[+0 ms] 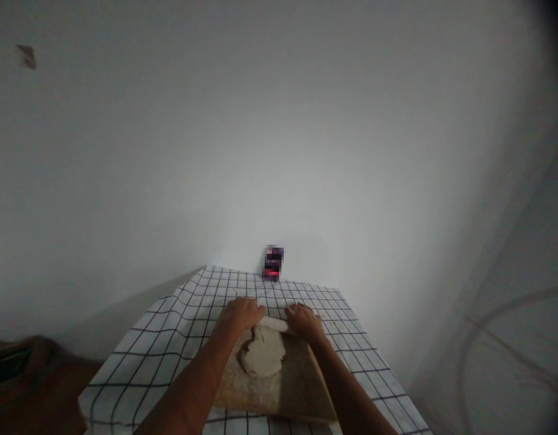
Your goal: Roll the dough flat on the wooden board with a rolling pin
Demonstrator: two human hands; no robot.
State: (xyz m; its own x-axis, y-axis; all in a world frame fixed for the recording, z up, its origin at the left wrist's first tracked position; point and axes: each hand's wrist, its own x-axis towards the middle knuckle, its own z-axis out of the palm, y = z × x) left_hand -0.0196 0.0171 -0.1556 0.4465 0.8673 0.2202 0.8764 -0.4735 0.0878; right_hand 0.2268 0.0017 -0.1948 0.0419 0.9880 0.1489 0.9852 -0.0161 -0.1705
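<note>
A pale rolling pin [275,324] lies crosswise at the far edge of a flattened, uneven-edged sheet of dough [263,354]. My left hand [242,313] is closed over the pin's left end, and my right hand [304,320] is closed over its right end. Both hands hide the pin's ends, so only its middle shows. Under the dough is a wooden board [308,386], its surface dusted with pale flour-like marks. My forearms reach forward along either side of the board.
The board rests on a table covered by a white cloth with dark grid lines [170,329]. A small dark, pixelated upright item [273,263] stands at the table's far edge against a pale wall [279,151]. Something brown [34,368] sits low at left; a curved shape [464,362] is at right.
</note>
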